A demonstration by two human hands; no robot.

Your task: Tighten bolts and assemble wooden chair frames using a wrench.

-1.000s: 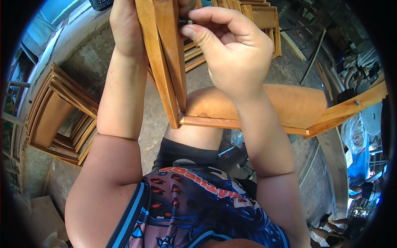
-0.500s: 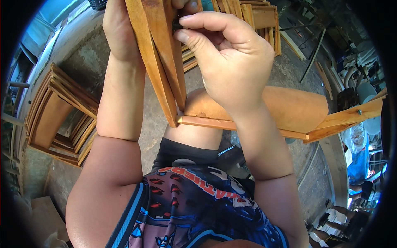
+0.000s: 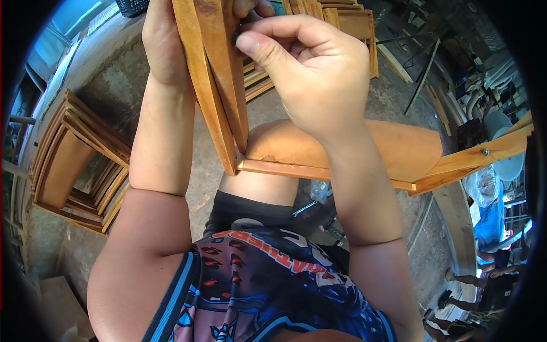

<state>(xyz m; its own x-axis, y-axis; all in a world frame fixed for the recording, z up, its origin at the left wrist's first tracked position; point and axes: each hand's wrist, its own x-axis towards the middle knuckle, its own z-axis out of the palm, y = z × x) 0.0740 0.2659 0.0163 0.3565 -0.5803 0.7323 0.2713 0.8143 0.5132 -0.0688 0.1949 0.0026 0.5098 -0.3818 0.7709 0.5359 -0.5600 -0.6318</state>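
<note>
A brown wooden frame with two long bars rises from my thigh. A curved tan panel joins it and reaches right to another wooden bar with a bolt head in it. My left hand is wrapped round the upper part of the bars, and its fingertips show on the far side. My right hand pinches a small dark piece between thumb and forefinger against the right face of the bar. The fingers mostly cover that piece, so I cannot tell its kind.
Stacked wooden frames stand at the left, and more frames at the far side. A small wrench lies beside my shorts, near a clear plastic bag. Other people's legs show at the lower right.
The view has shifted slightly, so most things sit a little further left. My right thumb and fingers have turned a little at the dark piece, covering more of it. My left hand keeps its hold.
</note>
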